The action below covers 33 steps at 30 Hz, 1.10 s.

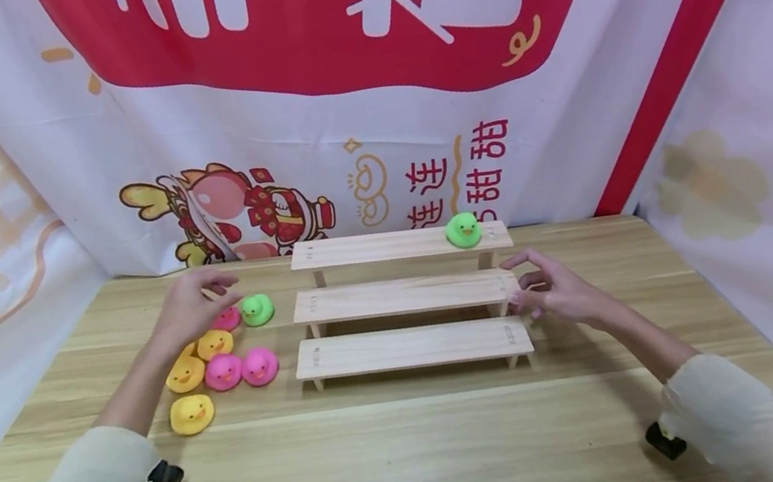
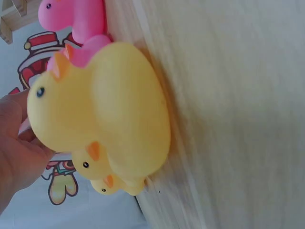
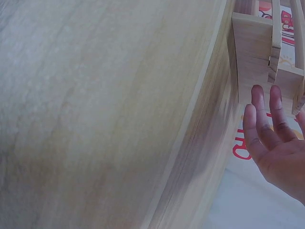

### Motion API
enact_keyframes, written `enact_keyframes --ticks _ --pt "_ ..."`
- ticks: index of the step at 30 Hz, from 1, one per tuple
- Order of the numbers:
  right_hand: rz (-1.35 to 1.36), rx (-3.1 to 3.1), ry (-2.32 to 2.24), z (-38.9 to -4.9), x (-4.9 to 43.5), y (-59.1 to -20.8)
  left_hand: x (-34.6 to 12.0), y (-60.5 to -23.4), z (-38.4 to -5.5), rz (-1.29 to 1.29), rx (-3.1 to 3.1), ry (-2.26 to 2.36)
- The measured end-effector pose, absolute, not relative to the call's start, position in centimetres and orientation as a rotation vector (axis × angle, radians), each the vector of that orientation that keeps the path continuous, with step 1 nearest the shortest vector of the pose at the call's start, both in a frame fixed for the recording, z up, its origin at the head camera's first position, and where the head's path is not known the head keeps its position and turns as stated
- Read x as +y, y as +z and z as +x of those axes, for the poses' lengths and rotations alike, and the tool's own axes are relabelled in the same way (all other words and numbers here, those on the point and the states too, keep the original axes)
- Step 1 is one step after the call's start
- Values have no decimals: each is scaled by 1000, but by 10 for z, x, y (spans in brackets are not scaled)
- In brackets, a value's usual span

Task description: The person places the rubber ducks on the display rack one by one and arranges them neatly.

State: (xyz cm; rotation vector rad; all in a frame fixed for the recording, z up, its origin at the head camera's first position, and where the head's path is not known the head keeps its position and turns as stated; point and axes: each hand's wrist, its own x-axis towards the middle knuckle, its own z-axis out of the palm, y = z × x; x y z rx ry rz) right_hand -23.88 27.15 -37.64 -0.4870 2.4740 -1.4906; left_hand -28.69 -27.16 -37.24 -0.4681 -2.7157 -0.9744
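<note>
My left hand [image 1: 194,307] hovers with loosely bent fingers over a pink toy duck [image 1: 227,318], and nothing shows in its grasp. Just right of those fingers sits a green duck [image 1: 257,309]. Yellow ducks [image 1: 192,414] and other pink ducks [image 1: 260,366] lie below the hand; a yellow duck [image 2: 128,109] hides part of the left wrist view. At the right end of a three-tier wooden stand [image 1: 403,296], my right hand [image 1: 554,292] reaches the middle tier, its fingers [image 3: 259,107] spread and relaxed. Whether the fingertips press the wood cannot be told.
Another green duck [image 1: 463,230] sits toward the right of the stand's top tier. The wooden table [image 1: 422,463] extends in front. Printed cloth [image 1: 308,131] hangs behind and along both sides. Small black devices [image 1: 166,481] are on both wrists.
</note>
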Motion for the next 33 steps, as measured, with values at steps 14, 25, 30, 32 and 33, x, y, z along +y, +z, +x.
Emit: enact_keyframes --ticks 14,25,30,32,33 --pt "-508 2469 -1493 -238 272 -377 -287 -380 -294 -454 -2950 -916" --pt "-538 2471 -1495 -239 273 -377 -289 -379 -292 -390 -2998 -978" --pt "-535 2469 -1495 -239 273 -377 -292 -380 -291 -394 -2995 -978" --pt "-536 2471 -1493 -239 273 -377 -292 -380 -291 -393 -2992 -975" --pt "-536 2471 -1493 -240 273 -377 -293 -380 -291 -394 -2990 -974"
